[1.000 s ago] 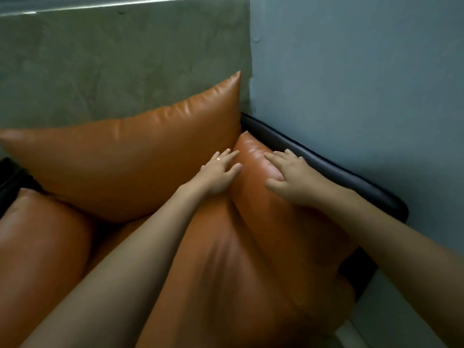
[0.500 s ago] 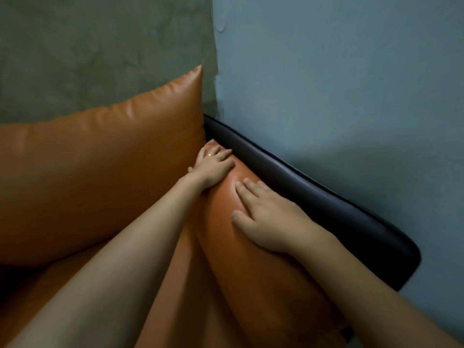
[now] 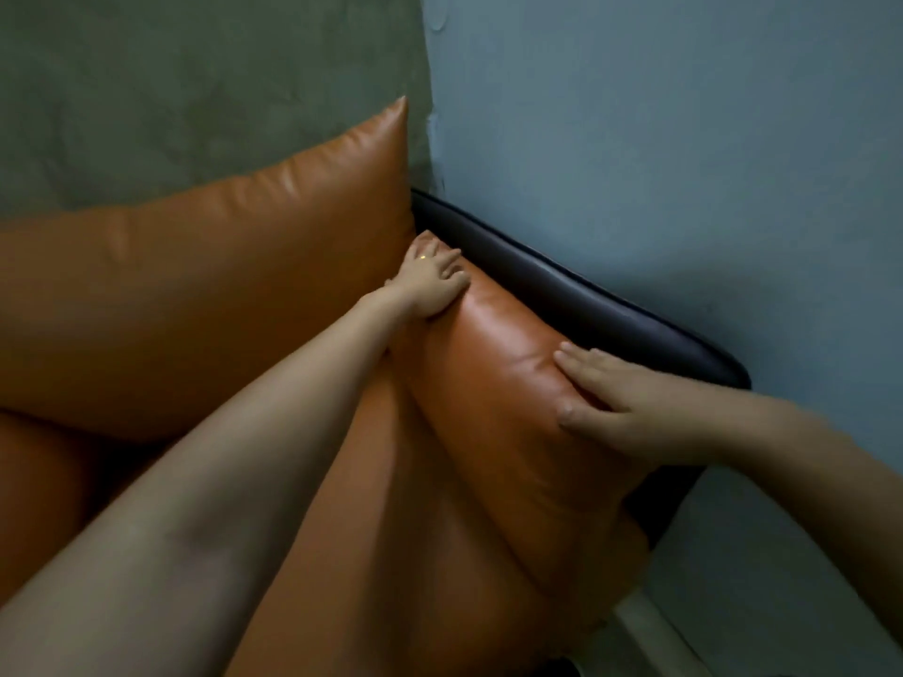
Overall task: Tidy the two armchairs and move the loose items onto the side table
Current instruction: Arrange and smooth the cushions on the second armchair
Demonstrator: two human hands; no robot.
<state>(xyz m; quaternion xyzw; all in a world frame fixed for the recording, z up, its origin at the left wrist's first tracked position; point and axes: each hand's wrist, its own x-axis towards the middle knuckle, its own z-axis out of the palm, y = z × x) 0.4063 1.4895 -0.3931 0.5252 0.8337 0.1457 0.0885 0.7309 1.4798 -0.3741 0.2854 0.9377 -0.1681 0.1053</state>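
We press the side cushion against the dark frame to seat it: left hand at its top corner, right hand flat, fingers spread, gripping nothing.

The back cushion runs off the left edge, and its lower right corner is hidden behind the left hand, whose fingers are too small to tell apart cleanly. The right hand is motion-blurred, its forearm cut by the right edge. The dark armrest frame disappears behind the side cushion, and the seat's front falls below the bottom edge.
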